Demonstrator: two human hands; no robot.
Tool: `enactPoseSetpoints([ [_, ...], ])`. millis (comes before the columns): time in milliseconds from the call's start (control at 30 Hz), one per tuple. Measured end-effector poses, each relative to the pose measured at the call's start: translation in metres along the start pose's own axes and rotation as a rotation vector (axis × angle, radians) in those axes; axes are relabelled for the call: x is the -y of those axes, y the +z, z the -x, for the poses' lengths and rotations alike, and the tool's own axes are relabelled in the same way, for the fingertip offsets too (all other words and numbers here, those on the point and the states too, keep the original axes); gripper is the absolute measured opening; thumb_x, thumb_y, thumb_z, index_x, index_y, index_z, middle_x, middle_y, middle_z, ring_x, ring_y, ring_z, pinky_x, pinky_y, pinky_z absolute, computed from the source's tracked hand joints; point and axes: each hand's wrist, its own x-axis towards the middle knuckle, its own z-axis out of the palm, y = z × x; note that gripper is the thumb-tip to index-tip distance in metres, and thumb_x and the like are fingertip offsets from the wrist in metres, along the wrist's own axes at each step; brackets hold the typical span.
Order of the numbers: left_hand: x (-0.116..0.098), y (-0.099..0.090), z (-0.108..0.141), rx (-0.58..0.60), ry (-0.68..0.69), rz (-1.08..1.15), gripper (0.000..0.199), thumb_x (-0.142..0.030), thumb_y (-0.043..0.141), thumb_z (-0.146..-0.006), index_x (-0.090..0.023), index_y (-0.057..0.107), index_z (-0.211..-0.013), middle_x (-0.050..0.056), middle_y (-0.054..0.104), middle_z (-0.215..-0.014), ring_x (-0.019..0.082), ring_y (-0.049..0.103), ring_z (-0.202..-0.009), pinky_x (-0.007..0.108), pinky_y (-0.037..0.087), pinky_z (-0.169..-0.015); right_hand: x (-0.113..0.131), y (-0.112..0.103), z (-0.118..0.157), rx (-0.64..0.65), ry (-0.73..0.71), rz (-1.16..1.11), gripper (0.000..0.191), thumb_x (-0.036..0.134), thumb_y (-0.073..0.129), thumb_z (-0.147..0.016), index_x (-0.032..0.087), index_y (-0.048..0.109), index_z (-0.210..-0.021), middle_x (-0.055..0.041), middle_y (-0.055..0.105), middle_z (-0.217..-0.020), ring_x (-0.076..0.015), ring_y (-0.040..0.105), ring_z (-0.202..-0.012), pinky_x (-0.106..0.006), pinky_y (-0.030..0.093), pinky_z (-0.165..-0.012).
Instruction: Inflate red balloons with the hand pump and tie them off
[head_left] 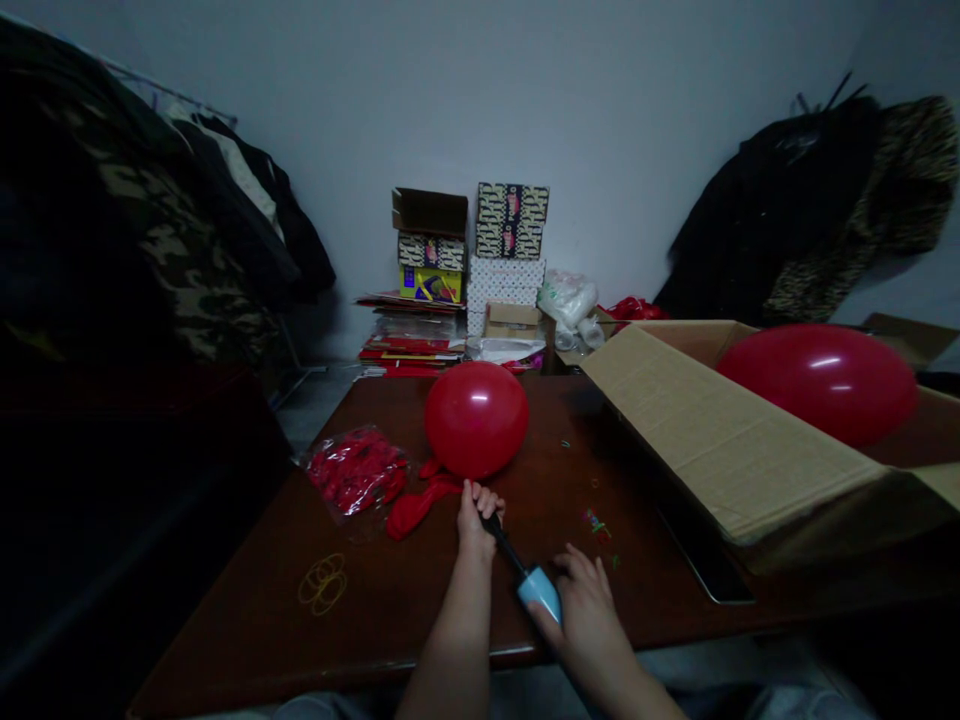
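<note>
A round, inflated red balloon (477,420) stands upright over the table's middle, its neck pinched in my left hand (480,512). The black nozzle end of a balloon pump (538,592) also runs into that hand. My right hand (589,610) holds the pump's light-blue body, thumb across it and fingertips loosely extended to the right; the grip is partly hidden. Limp red balloons (420,504) lie just left of my left hand. Behind them is a clear bag of red balloons (358,470).
Yellow rubber bands (323,584) lie on the brown table (247,640) at left. Small coloured bits (597,524) lie right of my hands. An open cardboard box (720,430) holds a large red balloon (821,383), with a dark phone-like slab (709,560) beside it. Stacked boxes (510,220) stand behind.
</note>
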Motion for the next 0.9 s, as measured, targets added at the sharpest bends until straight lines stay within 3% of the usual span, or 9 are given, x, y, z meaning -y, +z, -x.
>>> enactPoseSetpoints([
  [200, -0.001, -0.001, -0.004, -0.023, 0.037, -0.016, 0.035, -0.036, 0.057, -0.079, -0.018, 0.034, -0.059, -0.01, 0.024, -0.044, 0.003, 0.025, -0.034, 0.019, 0.032, -0.046, 0.025, 0.002, -0.045, -0.055, 0.003, -0.033, 0.047, 0.049, 0.043, -0.08, 0.012, 0.063, -0.1, -0.0133, 0.053, -0.119, -0.0286, 0.033, -0.124, -0.044, 0.011, -0.107],
  [500, 0.005, -0.004, -0.008, -0.058, 0.115, -0.011, 0.028, -0.033, 0.052, -0.08, -0.019, 0.038, -0.06, -0.009, 0.028, -0.044, 0.005, 0.028, -0.035, 0.021, 0.035, -0.049, 0.017, 0.016, -0.039, -0.053, 0.101, -0.09, 0.051, 0.05, 0.041, -0.082, 0.01, 0.062, -0.105, -0.0153, 0.052, -0.12, -0.0301, 0.035, -0.123, -0.044, 0.015, -0.106],
  [667, 0.004, -0.001, -0.007, -0.061, 0.143, -0.003, 0.027, -0.029, 0.052, -0.079, -0.019, 0.038, -0.059, -0.01, 0.028, -0.043, 0.005, 0.029, -0.035, 0.022, 0.038, -0.053, 0.007, 0.008, -0.021, -0.02, 0.078, -0.077, 0.049, 0.05, 0.04, -0.083, 0.01, 0.063, -0.101, -0.0156, 0.054, -0.117, -0.0306, 0.036, -0.123, -0.045, 0.017, -0.106],
  [900, 0.004, -0.001, -0.005, -0.075, 0.117, -0.005, 0.028, -0.026, 0.051, -0.079, -0.019, 0.037, -0.057, -0.01, 0.028, -0.041, 0.005, 0.029, -0.033, 0.023, 0.041, -0.055, -0.044, 0.0, 0.043, 0.13, 0.027, -0.078, 0.052, 0.059, 0.04, -0.08, 0.017, 0.063, -0.101, -0.0135, 0.054, -0.119, -0.0322, 0.035, -0.124, -0.051, 0.017, -0.106],
])
